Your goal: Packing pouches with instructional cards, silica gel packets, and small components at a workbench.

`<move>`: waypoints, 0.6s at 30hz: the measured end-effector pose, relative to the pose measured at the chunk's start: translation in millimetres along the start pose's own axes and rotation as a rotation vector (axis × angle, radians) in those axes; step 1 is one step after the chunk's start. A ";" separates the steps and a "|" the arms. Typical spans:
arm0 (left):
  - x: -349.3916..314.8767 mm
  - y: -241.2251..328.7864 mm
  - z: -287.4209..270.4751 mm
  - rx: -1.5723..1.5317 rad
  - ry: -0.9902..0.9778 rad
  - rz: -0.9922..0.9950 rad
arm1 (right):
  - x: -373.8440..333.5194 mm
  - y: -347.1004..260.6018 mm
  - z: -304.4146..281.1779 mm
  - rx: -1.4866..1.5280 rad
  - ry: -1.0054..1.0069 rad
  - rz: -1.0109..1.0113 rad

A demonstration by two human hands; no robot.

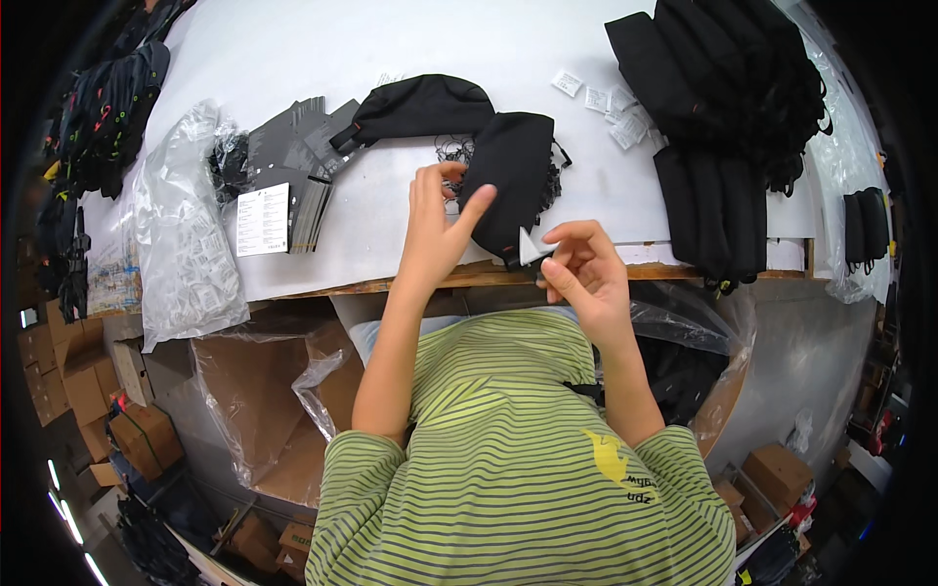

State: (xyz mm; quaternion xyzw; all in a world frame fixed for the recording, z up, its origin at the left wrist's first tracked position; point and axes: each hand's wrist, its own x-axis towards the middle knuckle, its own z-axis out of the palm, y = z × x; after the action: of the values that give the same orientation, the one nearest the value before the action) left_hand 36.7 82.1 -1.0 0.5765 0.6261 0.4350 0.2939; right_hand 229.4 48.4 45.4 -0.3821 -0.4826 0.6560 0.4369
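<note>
A black fabric pouch point(512, 166) lies slantwise on the white table in front of me. My left hand point(435, 220) is at its left edge, thumb and fingers spread, with the thumb tip over the cloth; whether it presses on it I cannot tell. At the pouch's near end, my right hand point(589, 278) pinches a small white paper tag point(532, 246) between thumb and index finger. Thin black cords point(454, 148) show beside the pouch, partly hidden under it. Another black pouch point(420, 105) rests just behind, to the left.
Grey printed cards point(293, 146) lie fanned and stacked at left, beside a clear plastic bag of small white packets point(191, 234). Loose white packets point(625, 127) lie at back right. Piled black pouches point(723, 88) fill the right side. An open plastic-lined carton point(264, 391) stands below the table edge.
</note>
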 end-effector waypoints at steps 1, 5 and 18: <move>5.4 -6.9 2.5 0.001 0.005 0.004 | -1.1 0.2 -0.7 -0.017 -0.013 0.022; 13.4 -16.4 10.2 0.260 -0.091 -0.011 | -1.4 -13.5 -12.3 -0.117 0.005 0.163; -30.1 21.9 -11.8 -0.758 -0.124 -0.287 | 24.0 1.0 -17.3 -0.307 0.100 0.000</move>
State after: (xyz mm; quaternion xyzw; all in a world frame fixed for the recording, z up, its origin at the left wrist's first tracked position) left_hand 41.5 49.3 19.6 0.3593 0.4766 0.5539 0.5805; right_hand 237.3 76.0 38.3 -0.4766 -0.5549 0.5547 0.3965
